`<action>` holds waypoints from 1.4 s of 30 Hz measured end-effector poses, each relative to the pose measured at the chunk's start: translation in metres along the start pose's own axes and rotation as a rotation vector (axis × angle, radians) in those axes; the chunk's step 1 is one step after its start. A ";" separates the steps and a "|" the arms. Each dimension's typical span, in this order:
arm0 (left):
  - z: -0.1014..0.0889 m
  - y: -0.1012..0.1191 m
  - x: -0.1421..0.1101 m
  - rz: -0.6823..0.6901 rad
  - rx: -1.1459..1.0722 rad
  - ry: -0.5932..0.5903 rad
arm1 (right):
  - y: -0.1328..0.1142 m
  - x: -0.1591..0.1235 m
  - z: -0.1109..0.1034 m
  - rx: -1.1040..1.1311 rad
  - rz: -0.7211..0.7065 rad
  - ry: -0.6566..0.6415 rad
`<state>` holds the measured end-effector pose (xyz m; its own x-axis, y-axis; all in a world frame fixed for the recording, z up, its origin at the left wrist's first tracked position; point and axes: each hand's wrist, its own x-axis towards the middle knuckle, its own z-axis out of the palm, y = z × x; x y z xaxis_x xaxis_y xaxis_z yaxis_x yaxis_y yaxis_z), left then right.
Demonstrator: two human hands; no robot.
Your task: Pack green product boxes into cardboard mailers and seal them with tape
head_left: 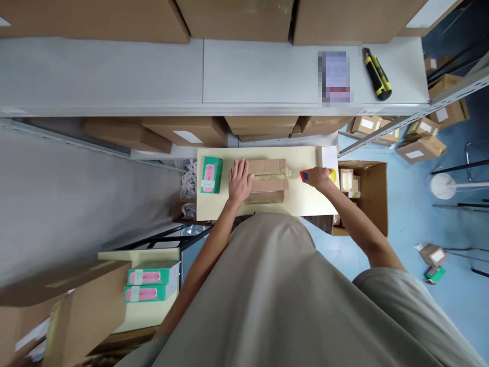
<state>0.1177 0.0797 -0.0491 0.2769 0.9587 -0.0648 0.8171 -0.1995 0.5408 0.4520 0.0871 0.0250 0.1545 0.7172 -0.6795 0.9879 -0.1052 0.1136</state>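
A small cardboard box lies on the cream tabletop, with shiny clear tape along its top seam and a loose bit at its right end. My left hand rests flat on the box's left end, fingers stretched out. To the right of the box, apart from it, my right hand is closed around a red, blue and yellow tape dispenser, mostly hidden by the fingers. A green box with a pink picture lies left of my left hand.
Above the table runs a grey shelf bearing large cartons and a yellow-black utility knife. An open carton with small boxes stands at the table's right. More green boxes lie at lower left. Cartons sit on the blue floor.
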 end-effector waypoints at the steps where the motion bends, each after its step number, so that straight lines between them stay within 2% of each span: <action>1: -0.001 0.000 0.000 -0.001 0.013 -0.004 | 0.001 -0.003 0.008 0.024 0.019 -0.013; 5: -0.005 0.003 0.000 -0.005 0.059 -0.009 | 0.013 -0.022 0.022 0.146 0.037 -0.015; 9: -0.014 0.022 -0.001 0.020 0.082 0.039 | 0.020 -0.045 0.004 0.256 0.017 0.073; 12: -0.027 0.057 0.004 0.157 0.071 0.115 | 0.018 -0.062 -0.029 0.338 -0.020 0.201; 17: -0.064 0.131 0.025 0.431 0.048 0.256 | -0.002 -0.088 -0.106 0.532 -0.216 0.404; 19: -0.079 0.151 0.036 0.467 0.041 0.290 | -0.015 -0.095 -0.136 0.578 -0.286 0.472; 22: -0.098 0.164 0.054 0.444 0.016 0.373 | -0.037 -0.094 -0.172 0.580 -0.383 0.573; 26: -0.113 0.159 0.083 0.359 -0.025 0.469 | -0.068 -0.075 -0.209 0.432 -0.464 0.709; 31: -0.114 0.144 0.108 0.298 -0.015 0.419 | -0.098 -0.040 -0.235 0.228 -0.465 0.793; 34: -0.103 0.132 0.107 0.293 -0.019 0.386 | -0.109 -0.021 -0.236 0.149 -0.441 0.801; 38: -0.080 0.113 0.098 0.265 -0.055 0.356 | -0.117 -0.003 -0.231 0.085 -0.425 0.808; 40: -0.067 0.100 0.094 0.211 -0.081 0.340 | -0.116 0.000 -0.225 0.092 -0.427 0.847; 42: -0.054 0.081 0.085 0.124 -0.106 0.333 | -0.113 -0.001 -0.208 0.135 -0.415 0.927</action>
<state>0.1796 0.1559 0.0348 0.1763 0.9456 0.2735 0.7262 -0.3125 0.6124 0.3380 0.2414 0.1635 -0.2118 0.9592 0.1872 0.9635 0.2370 -0.1245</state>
